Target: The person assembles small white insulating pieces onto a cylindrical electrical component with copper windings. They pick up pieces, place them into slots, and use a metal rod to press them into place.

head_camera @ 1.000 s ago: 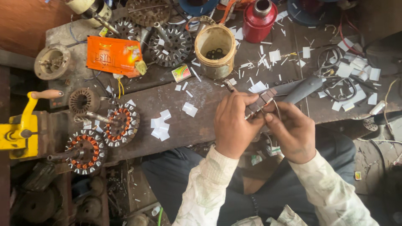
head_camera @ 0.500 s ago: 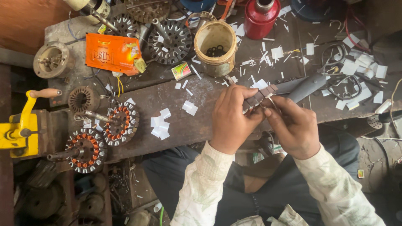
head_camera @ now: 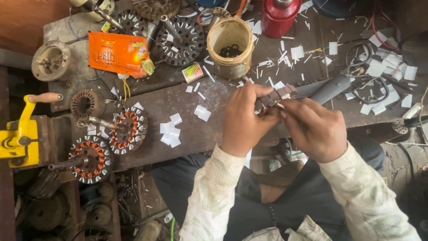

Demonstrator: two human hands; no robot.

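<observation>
**Both hands closed on a slotted metal core at the counter edge**

The person sits at a dark, worn counter [head_camera: 147,105], both arms in pale patterned sleeves. The left hand [head_camera: 244,120] and the right hand [head_camera: 314,129] meet over the near edge of the counter, just right of centre. Between them is a small slotted metal core [head_camera: 277,96], grey-brown, lying roughly level and tilted slightly up to the right. The left grip is closed round the core's left end, fingers curled over the top. The right grip is pinched at the core's underside, near a strip of white paper; how the fingertips sit there cannot be made out.

Just beyond the core, touching or nearly so, lies a grey-handled tool [head_camera: 330,88] pointing right. A pair of scissors [head_camera: 372,85] lies further right among white paper offcuts.

Left of the hands, well apart, a small heap of white paper squares [head_camera: 170,131] rests on the counter. Further left stand two wound stators with orange coils, one [head_camera: 129,129] above the other [head_camera: 89,158]. A yellow hand-cranked device [head_camera: 20,134] sits at the far left edge.

At the back of the counter: an open tan tin [head_camera: 229,44] holding dark rings, a red canister [head_camera: 280,15], an orange packet [head_camera: 118,53], and bare steel stator discs [head_camera: 183,38].
</observation>
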